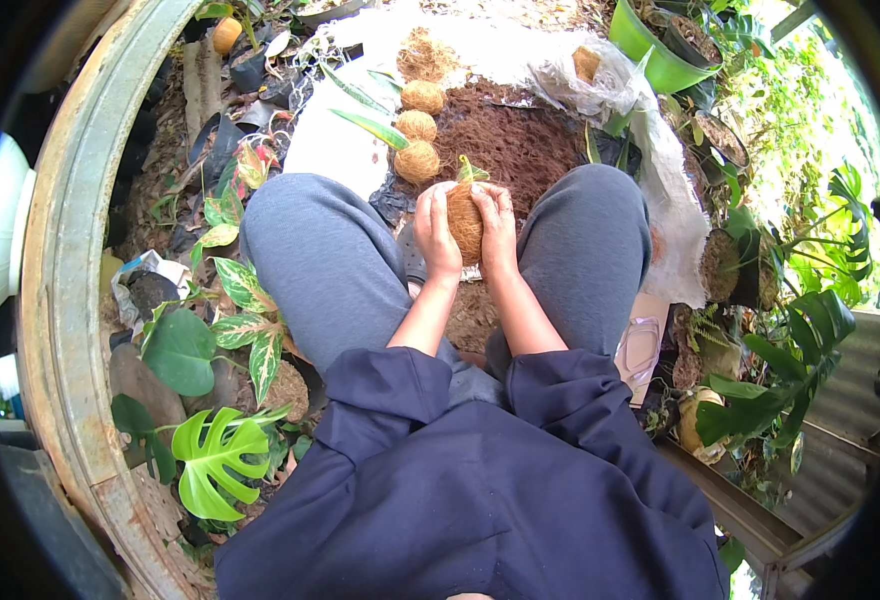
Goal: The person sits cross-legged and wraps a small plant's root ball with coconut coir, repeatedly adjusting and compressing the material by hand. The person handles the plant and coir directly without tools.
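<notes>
Between my knees, my left hand (436, 231) and my right hand (497, 225) press from both sides on a coconut-fibre ball (465, 223). A small green shoot (472, 171) stands out of its top. Just beyond, several round fibre balls (416, 162) lie in a row, with long pointed leaves (372, 129) beside them. To the right of the row spreads a heap of dark brown loose coir or soil (511, 131). A loose tuft of coconut fibre (426, 58) sits at the row's far end.
White woven sacking (676, 247) lies under and around the heap, with a clear plastic bag (593, 79) on it. A green pot (653, 52) stands at the far right. Potted leafy plants (245, 330) crowd both sides. A curved metal frame (72, 300) runs down the left.
</notes>
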Action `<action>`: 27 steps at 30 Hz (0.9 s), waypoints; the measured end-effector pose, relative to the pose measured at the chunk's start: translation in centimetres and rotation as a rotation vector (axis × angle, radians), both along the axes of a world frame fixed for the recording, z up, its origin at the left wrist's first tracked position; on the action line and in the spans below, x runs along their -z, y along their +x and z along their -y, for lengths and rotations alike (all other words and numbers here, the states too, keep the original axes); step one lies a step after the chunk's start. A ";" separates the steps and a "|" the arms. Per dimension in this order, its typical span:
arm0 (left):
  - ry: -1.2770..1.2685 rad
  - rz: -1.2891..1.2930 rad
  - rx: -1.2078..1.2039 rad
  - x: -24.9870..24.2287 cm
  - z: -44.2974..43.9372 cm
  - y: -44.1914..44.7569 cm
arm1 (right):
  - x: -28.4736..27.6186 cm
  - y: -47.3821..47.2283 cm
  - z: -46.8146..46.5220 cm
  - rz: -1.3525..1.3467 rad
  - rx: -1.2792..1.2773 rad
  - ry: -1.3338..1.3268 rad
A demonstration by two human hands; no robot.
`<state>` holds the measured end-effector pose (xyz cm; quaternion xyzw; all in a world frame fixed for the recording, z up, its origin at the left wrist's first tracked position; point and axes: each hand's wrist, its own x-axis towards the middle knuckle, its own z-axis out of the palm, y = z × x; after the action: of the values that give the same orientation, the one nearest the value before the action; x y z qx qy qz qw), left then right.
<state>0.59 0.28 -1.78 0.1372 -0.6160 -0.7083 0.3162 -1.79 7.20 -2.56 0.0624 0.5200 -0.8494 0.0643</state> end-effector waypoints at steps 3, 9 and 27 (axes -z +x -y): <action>-0.310 -0.034 0.064 -1.6 0.2 0.4 | -0.2 -0.1 -0.1 -0.014 0.017 -0.102; -0.500 -0.001 0.107 -3.3 -0.3 0.9 | -0.6 -0.2 -0.2 -0.067 0.046 0.011; -0.026 0.025 0.067 -1.4 0.1 -0.7 | -2.0 0.5 -0.2 0.069 -0.013 -0.174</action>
<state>-0.06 0.18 -0.40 0.1212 -0.6332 -0.7088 0.2862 -1.32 7.38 -0.57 0.0824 0.4423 -0.8882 0.0928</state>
